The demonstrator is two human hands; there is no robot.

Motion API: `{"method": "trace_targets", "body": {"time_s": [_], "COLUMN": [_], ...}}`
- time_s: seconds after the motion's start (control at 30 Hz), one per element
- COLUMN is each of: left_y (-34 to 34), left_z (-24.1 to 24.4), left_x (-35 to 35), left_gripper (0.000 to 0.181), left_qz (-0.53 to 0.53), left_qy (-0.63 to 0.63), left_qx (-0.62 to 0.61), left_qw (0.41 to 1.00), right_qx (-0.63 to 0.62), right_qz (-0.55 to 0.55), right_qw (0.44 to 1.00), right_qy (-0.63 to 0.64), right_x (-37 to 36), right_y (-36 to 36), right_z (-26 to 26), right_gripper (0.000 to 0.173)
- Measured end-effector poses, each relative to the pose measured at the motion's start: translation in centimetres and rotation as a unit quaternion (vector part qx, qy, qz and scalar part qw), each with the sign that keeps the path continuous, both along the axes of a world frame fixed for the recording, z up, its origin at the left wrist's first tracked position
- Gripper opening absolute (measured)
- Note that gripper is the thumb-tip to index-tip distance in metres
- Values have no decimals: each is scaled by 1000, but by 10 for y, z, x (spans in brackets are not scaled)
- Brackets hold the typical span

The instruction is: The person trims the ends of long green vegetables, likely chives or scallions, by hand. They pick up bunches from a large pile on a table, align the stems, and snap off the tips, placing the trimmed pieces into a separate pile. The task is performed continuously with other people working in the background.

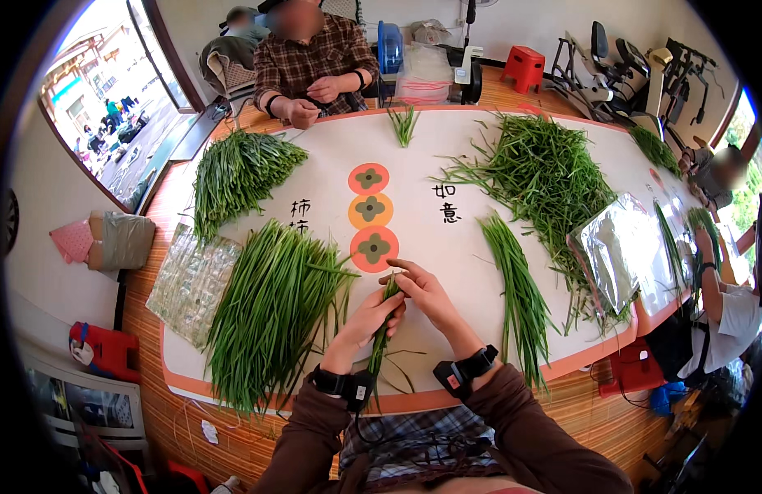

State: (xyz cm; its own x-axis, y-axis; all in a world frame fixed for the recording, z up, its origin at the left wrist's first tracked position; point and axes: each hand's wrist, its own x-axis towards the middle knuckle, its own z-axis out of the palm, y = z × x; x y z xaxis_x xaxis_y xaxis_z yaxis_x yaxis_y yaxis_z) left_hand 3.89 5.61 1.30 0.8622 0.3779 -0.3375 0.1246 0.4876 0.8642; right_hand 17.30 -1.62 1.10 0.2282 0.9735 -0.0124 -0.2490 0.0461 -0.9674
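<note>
My left hand [370,320] is closed around a small bunch of long green leaves [379,352], probably chives, near the table's front edge. At the upper end of this bunch, my right hand [423,290] has its thumb and fingers against the tips; whether it pinches a leaf is unclear. To the left lies a large pile of leaves [270,315], with another heap [239,179] behind it. A narrower bunch [518,290] lies to the right, before a loose, tangled heap [541,167]. A small tuft [404,126] sits at the table's far edge.
The white tablecloth [418,241] has an orange border and printed fruit. Clear plastic packets [606,250] lie at right, a plastic sheet [192,287] at left. A person in a checked shirt [316,62] sits opposite; other people are at right. A red stool [523,68] stands behind.
</note>
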Motion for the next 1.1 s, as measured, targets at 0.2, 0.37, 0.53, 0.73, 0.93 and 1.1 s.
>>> {"method": "trace_targets", "body": {"time_s": [0.2, 0.37, 0.53, 0.73, 0.93, 1.1], "left_y": [2, 3, 0, 3, 6, 1], "left_z": [-8, -8, -4, -10, -11, -8], "left_x": [1, 1, 0, 0, 0, 1], "left_gripper": [24, 22, 19, 21, 28, 32], "left_qz": [-8, -9, -14, -20, 1, 35], "left_qy": [13, 7, 21, 9, -8, -9], "left_qx": [7, -25, 21, 37, -8, -2], "left_qw": [1000, 1000, 999, 999, 1000, 999], "right_qx": [-4, -14, -13, 11, 22, -8], "right_qz": [12, 14, 39, 10, 33, 70], "right_qw": [1000, 999, 999, 1000, 998, 997], "right_qy": [-10, -38, 1, -23, -51, -25], "right_x": [1, 1, -10, -6, -1, -6], "right_y": [2, 0, -3, 3, 3, 1], "right_z": [-3, 0, 11, -4, -10, -2], "right_gripper": [38, 38, 39, 33, 32, 35]}}
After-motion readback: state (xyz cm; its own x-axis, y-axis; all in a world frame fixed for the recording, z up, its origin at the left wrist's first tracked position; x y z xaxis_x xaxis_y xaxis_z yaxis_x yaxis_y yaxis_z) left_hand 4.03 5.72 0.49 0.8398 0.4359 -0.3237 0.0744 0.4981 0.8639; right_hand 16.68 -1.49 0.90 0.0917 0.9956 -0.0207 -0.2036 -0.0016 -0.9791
